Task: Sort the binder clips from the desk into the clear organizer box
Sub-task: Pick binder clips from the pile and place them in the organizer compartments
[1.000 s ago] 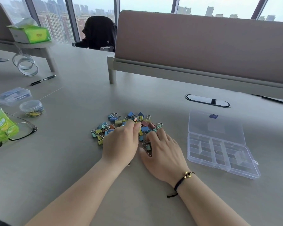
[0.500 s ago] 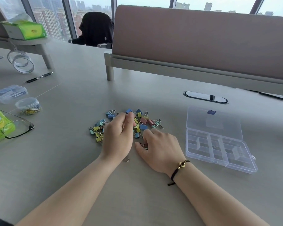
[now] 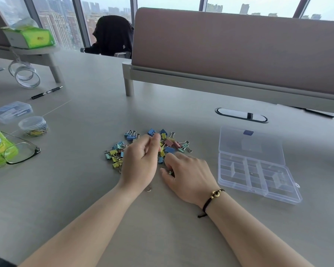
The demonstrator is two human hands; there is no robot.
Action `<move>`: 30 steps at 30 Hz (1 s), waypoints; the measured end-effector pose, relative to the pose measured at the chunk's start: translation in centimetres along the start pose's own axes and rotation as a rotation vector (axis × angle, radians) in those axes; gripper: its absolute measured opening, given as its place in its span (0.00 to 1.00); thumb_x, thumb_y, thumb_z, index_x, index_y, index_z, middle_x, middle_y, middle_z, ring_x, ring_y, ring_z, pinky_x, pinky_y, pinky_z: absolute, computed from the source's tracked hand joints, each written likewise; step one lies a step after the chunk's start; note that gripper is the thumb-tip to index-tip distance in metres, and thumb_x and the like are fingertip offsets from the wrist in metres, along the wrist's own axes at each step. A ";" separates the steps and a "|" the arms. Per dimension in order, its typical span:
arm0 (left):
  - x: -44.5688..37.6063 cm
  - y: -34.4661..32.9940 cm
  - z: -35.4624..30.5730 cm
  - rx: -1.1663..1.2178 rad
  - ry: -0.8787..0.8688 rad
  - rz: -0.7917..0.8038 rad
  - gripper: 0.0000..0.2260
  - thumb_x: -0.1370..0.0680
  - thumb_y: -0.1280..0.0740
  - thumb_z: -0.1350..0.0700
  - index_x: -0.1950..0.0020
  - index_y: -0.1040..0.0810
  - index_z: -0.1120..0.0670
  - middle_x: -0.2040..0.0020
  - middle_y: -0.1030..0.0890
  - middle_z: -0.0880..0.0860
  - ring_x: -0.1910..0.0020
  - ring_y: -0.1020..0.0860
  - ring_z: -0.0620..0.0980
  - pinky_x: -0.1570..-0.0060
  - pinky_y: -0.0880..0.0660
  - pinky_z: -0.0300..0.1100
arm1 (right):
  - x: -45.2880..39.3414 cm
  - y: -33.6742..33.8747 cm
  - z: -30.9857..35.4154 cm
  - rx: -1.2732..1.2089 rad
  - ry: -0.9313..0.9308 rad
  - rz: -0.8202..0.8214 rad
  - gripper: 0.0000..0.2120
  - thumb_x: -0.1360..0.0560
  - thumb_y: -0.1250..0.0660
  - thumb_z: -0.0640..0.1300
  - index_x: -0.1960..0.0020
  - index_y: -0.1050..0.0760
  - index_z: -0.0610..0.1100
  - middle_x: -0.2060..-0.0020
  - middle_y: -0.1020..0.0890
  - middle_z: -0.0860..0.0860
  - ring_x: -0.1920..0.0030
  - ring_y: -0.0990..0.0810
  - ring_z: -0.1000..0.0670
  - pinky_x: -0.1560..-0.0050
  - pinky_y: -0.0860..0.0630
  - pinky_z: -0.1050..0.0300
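Head view: left hand (image 3: pixel 141 160), fingers curled, thumb & forefinger pressed together over the binder clips (image 3: pixel 168 144) at frame centre; whether a clip's pinched, can't tell. Right hand (image 3: pixel 189 174) curls round a clip, prob. gathering. Clear organizer box (image 3: pixel 255 182) lies open centre-right, handy for drops, compartments look empty.

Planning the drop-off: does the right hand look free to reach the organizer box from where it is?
Probably yes. The right hand rests at the clip pile, and the box lies open just to its right, with only bare desk between them.
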State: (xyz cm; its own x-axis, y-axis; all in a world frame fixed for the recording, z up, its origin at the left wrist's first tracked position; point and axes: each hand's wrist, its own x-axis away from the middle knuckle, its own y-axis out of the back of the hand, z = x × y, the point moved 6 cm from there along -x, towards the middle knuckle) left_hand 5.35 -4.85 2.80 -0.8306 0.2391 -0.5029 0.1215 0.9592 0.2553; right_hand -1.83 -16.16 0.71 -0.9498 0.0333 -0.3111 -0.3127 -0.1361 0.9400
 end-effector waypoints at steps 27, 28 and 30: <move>0.5 -1.6 0.4 -0.868 -0.221 0.521 0.19 0.21 0.42 0.52 0.33 0.30 0.35 0.48 0.17 0.47 0.48 0.19 0.50 0.64 0.31 0.43 | 0.6 0.2 -1.6 -0.244 -0.142 0.021 0.15 0.25 0.35 0.58 0.41 0.31 0.55 0.49 0.23 0.58 0.52 0.21 0.53 0.55 0.24 0.52; 0.4 -1.6 0.5 -0.859 -0.222 0.512 0.17 0.21 0.42 0.51 0.34 0.29 0.37 0.48 0.17 0.47 0.48 0.19 0.50 0.64 0.30 0.43 | 0.6 0.1 -1.7 -0.239 -0.160 0.026 0.16 0.25 0.35 0.59 0.41 0.30 0.55 0.48 0.24 0.58 0.52 0.21 0.53 0.55 0.24 0.53; 0.3 -1.4 0.5 -0.830 -0.221 0.483 0.14 0.21 0.40 0.50 0.37 0.26 0.40 0.51 0.16 0.47 0.51 0.19 0.51 0.66 0.32 0.42 | 0.6 0.1 -1.9 -0.206 -0.187 0.029 0.17 0.25 0.36 0.62 0.42 0.27 0.53 0.48 0.25 0.58 0.54 0.22 0.53 0.56 0.24 0.55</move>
State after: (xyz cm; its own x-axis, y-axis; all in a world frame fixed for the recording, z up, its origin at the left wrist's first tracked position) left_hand 5.24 -6.07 1.89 -0.6616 0.6811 -0.3137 -0.0694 0.3609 0.9300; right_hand -2.45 -17.98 0.33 -0.9499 0.2061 -0.2349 -0.2944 -0.3379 0.8939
